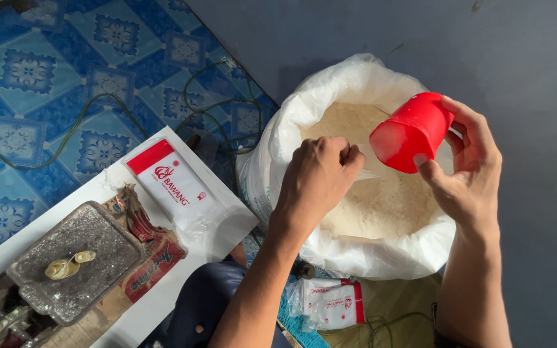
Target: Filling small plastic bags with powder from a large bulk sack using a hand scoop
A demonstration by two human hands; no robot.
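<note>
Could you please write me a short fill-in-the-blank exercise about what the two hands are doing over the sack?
1. The right hand holds a cup coloured ____.
2. The left hand is closed into a ____ over the white sack.
3. The sack holds a pale ____.
Missing words: red; fist; powder

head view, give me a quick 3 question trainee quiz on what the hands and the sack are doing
1. Which hand holds the red cup?
2. True or false: the big white sack stands open, with pale powder inside.
3. What does the left hand pinch over the sack: A a clear thin bag, B a spoon, C a cable?

Key: 1 the right hand; 2 true; 3 A.
</note>
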